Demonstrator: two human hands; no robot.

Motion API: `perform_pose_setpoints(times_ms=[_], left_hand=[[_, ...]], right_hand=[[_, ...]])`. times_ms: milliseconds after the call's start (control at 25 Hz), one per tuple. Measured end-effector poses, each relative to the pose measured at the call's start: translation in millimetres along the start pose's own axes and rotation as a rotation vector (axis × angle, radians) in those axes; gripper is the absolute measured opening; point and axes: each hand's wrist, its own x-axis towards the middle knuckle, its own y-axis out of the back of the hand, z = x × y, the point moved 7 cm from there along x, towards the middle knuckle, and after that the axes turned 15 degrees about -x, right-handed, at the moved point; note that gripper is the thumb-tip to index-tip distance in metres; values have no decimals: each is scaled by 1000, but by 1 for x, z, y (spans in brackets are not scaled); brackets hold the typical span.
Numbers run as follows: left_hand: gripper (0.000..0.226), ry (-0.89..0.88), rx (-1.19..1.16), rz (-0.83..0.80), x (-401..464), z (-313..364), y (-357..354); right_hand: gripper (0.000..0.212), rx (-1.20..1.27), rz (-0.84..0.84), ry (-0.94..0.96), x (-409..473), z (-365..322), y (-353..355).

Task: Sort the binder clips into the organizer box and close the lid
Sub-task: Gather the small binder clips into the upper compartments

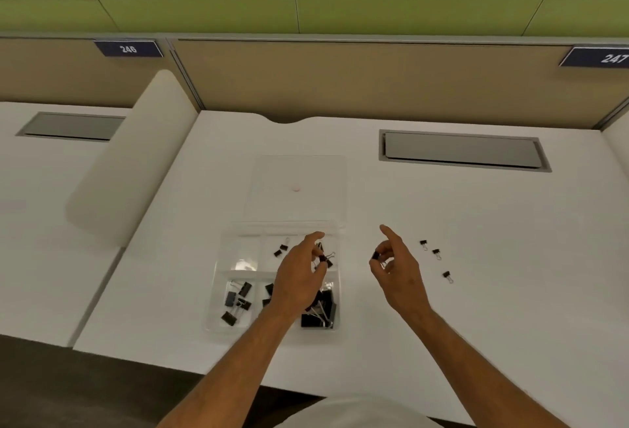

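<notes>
Right hand grip: narrow pinch, thumb and curled fingers on one small binder clip, index finger sticking out straight. It hangs above the bench, between the organizer box and the three loose clips still lying on the bench to its right.

Left hand grip: over the box, fingers curled at another clip above the top-right compartment. It looks pinched, though the fingers hide part of it (may be mid-release, can't tell for certain).

Box state: clear, six compartments, lid flipped open flat on the far side. The lower row holds the bigger black clips, the top middle holds one small clip, and the top left looks bare apart from glare.

Key relation: the box lies to the left of the right hand, just beside it. The target for small clips is probably the top row, near the left hand's fingertips. The held clip's long axis can't be read; too little of it shows.

Judgement: sorting is mostly done, with one or two clips in hand, three on the bench, and the lid not yet closed. The right hand is nearer the loose clips and the left is nearer the box and lid hinge. Risk: both hands converging on the same compartment.
</notes>
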Motion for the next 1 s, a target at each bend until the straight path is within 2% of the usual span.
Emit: perform_pose_setpoints(times_ms=[440, 840, 1000], left_hand=[[59, 41, 20, 37, -8, -92, 96], [54, 34, 78, -134, 37, -117, 93], [48, -23, 76, -145, 49, -122, 93]], right_hand=[[72, -3, -27, -77, -35, -36, -90], [70, -11, 53, -167, -39, -37, -86], [69, -44, 85, -208, -37, -31, -78]])
